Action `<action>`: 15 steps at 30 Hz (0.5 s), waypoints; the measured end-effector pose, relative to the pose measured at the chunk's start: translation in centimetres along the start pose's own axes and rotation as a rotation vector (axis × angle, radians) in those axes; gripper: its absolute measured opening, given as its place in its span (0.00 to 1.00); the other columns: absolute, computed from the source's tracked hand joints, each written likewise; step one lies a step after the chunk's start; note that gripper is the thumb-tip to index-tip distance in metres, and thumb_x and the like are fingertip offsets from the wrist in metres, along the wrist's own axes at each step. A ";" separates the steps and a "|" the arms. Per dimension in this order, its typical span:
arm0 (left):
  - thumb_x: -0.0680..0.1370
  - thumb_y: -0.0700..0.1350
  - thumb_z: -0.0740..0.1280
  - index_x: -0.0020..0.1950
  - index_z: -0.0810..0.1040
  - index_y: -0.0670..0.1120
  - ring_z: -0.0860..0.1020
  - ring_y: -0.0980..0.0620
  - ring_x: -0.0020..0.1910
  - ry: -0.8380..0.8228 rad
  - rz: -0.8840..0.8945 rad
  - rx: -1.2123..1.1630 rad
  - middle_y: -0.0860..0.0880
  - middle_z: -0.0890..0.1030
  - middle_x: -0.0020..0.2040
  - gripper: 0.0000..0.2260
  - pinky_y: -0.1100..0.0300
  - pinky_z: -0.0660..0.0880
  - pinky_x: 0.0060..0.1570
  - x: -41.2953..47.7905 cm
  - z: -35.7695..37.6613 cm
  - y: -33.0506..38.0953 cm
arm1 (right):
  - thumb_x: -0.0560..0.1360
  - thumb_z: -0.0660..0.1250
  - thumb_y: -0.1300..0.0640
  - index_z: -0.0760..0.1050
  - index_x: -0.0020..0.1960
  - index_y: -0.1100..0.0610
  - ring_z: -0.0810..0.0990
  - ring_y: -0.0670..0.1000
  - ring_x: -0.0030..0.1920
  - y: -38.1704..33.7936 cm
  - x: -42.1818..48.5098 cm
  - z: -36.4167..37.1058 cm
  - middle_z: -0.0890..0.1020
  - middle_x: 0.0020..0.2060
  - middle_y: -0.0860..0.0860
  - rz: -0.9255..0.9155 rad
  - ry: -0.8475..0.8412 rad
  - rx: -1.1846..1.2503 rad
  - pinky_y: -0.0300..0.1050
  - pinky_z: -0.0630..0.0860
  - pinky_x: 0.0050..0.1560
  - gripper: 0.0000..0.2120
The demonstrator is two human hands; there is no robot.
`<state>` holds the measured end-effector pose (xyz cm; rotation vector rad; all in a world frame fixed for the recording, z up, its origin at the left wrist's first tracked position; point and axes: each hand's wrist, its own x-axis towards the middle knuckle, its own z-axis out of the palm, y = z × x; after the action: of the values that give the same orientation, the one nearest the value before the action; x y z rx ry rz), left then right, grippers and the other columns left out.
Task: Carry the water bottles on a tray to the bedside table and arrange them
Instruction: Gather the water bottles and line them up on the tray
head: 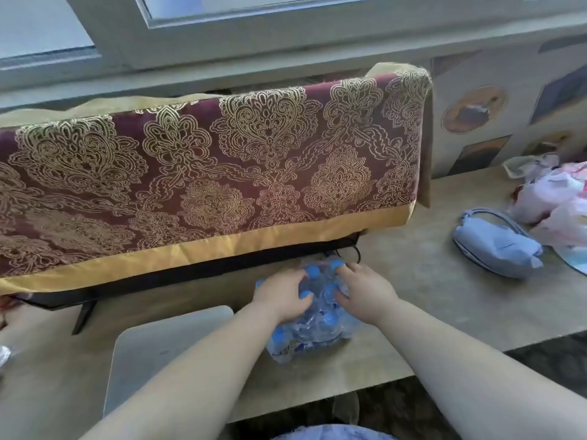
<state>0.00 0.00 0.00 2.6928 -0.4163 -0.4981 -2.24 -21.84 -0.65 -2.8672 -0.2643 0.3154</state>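
Left hand [281,295] and right hand [365,295] grip wrapped water bottles [314,335], fingers [298,276] curled; label [293,348] blurred.

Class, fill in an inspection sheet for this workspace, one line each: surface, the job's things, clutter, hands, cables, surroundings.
Surface: beige tabletop, mottled finish.
Job's things: pack of water bottles, blue caps, clear wrap, standing on the tabletop; grey tray beside it on the left, no bottles seen on it.
Clutter: blue-grey pouch and plastic bags at the right.
Hands: left hand and right hand both grip the top of the pack, fingers curled among the caps.
Cables: black cable behind the pack; grey cord on the pouch.
Surroundings: patterned cloth draped over a screen; window frame above.
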 end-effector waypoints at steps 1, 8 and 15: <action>0.73 0.61 0.62 0.64 0.74 0.55 0.77 0.52 0.57 -0.010 -0.006 0.010 0.56 0.78 0.60 0.21 0.55 0.76 0.53 0.0 0.2 0.2 | 0.76 0.60 0.40 0.69 0.66 0.50 0.75 0.54 0.56 0.1 0.1 0.1 0.76 0.54 0.49 -0.011 -0.025 -0.006 0.51 0.78 0.48 0.22; 0.73 0.62 0.63 0.51 0.74 0.54 0.78 0.50 0.47 -0.041 -0.024 0.127 0.54 0.79 0.48 0.14 0.53 0.75 0.43 0.7 3.2 -0.1 | 0.75 0.64 0.41 0.73 0.62 0.52 0.77 0.55 0.52 1.1 0.7 2.2 0.76 0.54 0.50 -0.038 -0.062 -0.041 0.48 0.78 0.44 0.20; 0.77 0.60 0.66 0.53 0.74 0.49 0.77 0.46 0.46 0.102 -0.030 0.256 0.49 0.80 0.49 0.15 0.54 0.65 0.39 0.5 5.6 0.2 | 0.74 0.67 0.41 0.76 0.58 0.50 0.79 0.55 0.47 1.0 2.0 3.3 0.76 0.53 0.50 -0.010 -0.088 -0.093 0.47 0.74 0.41 0.18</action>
<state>-1.72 -2.00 -4.92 2.9589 -0.4378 -0.3336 -0.98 -21.66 -4.42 -2.9465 -0.3176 0.4397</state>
